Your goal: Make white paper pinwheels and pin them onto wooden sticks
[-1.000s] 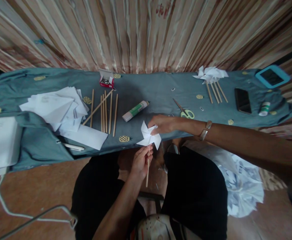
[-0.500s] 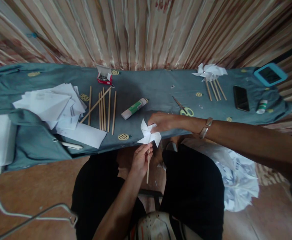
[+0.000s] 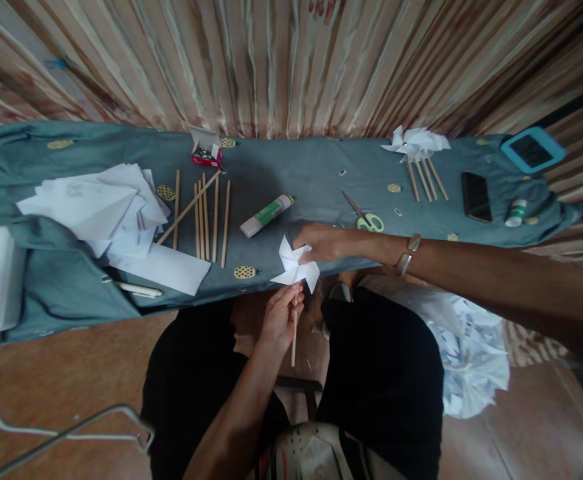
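Note:
A white paper pinwheel on a thin wooden stick is held over my lap, at the table's near edge. My left hand is closed round the stick just under the paper. My right hand, with a bracelet on the wrist, pinches the pinwheel's upper right blade.
On the grey-blue cloth lie several wooden sticks, a pile of white paper, a glue stick, scissors, a red box of pins, finished pinwheels, a phone. A white bag sits on the floor.
My hands and the pinwheel keep the same hold; the whole scene has shifted slightly up and left as my head moved.

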Demonstrator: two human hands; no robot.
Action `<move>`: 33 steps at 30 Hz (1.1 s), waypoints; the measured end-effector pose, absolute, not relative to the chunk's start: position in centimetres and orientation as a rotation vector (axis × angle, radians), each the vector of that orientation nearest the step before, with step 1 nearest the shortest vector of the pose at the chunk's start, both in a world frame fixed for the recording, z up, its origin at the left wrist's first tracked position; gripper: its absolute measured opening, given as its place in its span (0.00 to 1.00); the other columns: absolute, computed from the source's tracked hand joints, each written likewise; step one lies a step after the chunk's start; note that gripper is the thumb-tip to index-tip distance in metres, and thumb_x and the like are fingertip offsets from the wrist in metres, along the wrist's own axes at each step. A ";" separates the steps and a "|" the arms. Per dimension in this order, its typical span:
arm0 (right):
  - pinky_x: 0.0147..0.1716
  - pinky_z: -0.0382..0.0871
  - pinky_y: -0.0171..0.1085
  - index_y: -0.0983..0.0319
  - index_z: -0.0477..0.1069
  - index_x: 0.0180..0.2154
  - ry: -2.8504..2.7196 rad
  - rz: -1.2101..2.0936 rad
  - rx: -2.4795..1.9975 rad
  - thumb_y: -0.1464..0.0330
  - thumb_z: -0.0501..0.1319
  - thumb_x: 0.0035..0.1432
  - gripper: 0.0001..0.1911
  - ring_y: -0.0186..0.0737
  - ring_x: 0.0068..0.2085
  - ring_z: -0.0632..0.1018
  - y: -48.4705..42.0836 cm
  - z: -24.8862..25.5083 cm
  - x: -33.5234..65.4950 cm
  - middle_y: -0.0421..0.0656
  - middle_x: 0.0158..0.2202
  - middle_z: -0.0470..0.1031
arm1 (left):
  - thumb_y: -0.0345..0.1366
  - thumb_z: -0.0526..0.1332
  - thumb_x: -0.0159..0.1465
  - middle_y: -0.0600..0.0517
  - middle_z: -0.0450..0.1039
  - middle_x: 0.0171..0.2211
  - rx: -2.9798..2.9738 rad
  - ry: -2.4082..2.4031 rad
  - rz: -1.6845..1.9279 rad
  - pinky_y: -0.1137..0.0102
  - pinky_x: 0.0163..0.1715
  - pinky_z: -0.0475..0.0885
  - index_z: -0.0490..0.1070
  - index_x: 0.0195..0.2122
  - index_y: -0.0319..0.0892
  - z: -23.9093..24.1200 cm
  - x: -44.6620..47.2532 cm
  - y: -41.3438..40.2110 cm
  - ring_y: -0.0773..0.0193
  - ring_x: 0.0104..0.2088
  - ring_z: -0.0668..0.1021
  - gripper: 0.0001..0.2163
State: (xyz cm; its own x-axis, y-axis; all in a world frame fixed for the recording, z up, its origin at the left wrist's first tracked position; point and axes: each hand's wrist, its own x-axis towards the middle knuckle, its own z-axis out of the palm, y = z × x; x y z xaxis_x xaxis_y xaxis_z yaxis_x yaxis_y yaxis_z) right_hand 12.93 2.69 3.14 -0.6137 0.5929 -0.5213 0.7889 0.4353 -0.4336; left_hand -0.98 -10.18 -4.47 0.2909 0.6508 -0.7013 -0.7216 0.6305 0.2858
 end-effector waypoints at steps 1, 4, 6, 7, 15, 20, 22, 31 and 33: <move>0.28 0.52 0.35 0.66 0.74 0.26 2.395 -0.958 1.190 0.73 0.63 0.54 0.05 0.32 0.26 0.63 2.7 3.2 12.9 0.37 0.22 0.68 | 0.27 0.74 0.46 0.54 0.71 0.24 -0.092 0.891 0.915 0.81 0.18 0.55 0.76 0.29 0.32 -4.5 -1.0 -10.2 0.78 0.22 0.68 0.10; 0.28 0.53 0.35 0.66 0.75 0.28 2.374 -0.946 1.202 0.72 0.63 0.54 0.04 0.32 0.26 0.64 2.7 3.3 12.8 0.38 0.23 0.69 | 0.26 0.73 0.47 0.54 0.70 0.24 -0.091 0.895 0.911 0.82 0.17 0.55 0.77 0.30 0.32 -4.6 -1.0 -10.1 0.78 0.21 0.67 0.10; 0.27 0.53 0.35 0.66 0.75 0.28 2.353 -0.928 1.217 0.72 0.63 0.54 0.04 0.32 0.26 0.65 2.7 3.4 12.8 0.38 0.23 0.70 | 0.26 0.73 0.47 0.53 0.70 0.24 -0.087 0.887 0.910 0.82 0.17 0.56 0.77 0.30 0.31 -4.7 -1.0 -10.1 0.78 0.21 0.67 0.09; 0.27 0.54 0.35 0.66 0.76 0.29 2.343 -0.919 1.223 0.71 0.63 0.54 0.05 0.32 0.26 0.65 2.7 3.4 12.7 0.38 0.24 0.70 | 0.25 0.73 0.47 0.53 0.70 0.24 -0.085 0.883 0.910 0.82 0.17 0.56 0.77 0.30 0.31 -4.7 -1.0 -10.1 0.78 0.21 0.67 0.09; 0.27 0.56 0.33 0.65 0.78 0.33 2.269 -0.887 1.286 0.69 0.65 0.53 0.06 0.33 0.27 0.69 2.9 3.4 12.5 0.39 0.27 0.75 | 0.26 0.74 0.46 0.52 0.71 0.25 -0.076 0.876 0.914 0.82 0.17 0.56 0.77 0.29 0.31 -4.7 -1.0 -10.0 0.77 0.21 0.68 0.10; 0.27 0.56 0.33 0.65 0.77 0.35 2.275 -0.899 1.341 0.69 0.66 0.54 0.07 0.33 0.28 0.69 2.8 3.1 12.6 0.38 0.24 0.72 | 0.27 0.74 0.46 0.52 0.71 0.24 -0.061 0.875 0.918 0.81 0.17 0.56 0.77 0.28 0.32 -4.8 -1.0 -10.0 0.77 0.21 0.68 0.09; 0.26 0.55 0.33 0.65 0.77 0.34 2.280 -0.892 1.374 0.69 0.66 0.52 0.06 0.33 0.27 0.68 2.7 3.0 12.6 0.37 0.23 0.70 | 0.27 0.74 0.47 0.52 0.71 0.24 -0.056 0.868 0.920 0.81 0.17 0.56 0.77 0.28 0.32 -4.7 -0.9 -10.0 0.78 0.21 0.68 0.09; 0.27 0.54 0.34 0.63 0.75 0.29 2.279 -0.901 1.416 0.69 0.66 0.51 0.03 0.33 0.26 0.65 2.6 2.6 12.6 0.36 0.21 0.67 | 0.28 0.73 0.48 0.55 0.69 0.23 -0.017 0.860 0.935 0.81 0.17 0.56 0.77 0.28 0.34 -4.9 -0.9 -10.1 0.77 0.21 0.67 0.08; 0.27 0.53 0.34 0.63 0.75 0.27 2.282 -0.870 1.413 0.69 0.66 0.51 0.03 0.32 0.26 0.64 2.6 2.8 12.4 0.36 0.21 0.67 | 0.28 0.73 0.48 0.55 0.69 0.23 -0.009 0.861 0.937 0.81 0.17 0.57 0.77 0.29 0.34 -4.8 -0.9 -10.1 0.78 0.21 0.67 0.09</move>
State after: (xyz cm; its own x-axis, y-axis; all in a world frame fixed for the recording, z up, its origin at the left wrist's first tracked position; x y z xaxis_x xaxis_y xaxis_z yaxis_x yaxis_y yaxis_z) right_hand 12.36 2.57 2.78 -0.4606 0.6925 -0.5552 0.8864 0.3260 -0.3288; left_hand -0.89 -10.12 -4.81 0.2941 0.7004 -0.6504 -0.7075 0.6170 0.3446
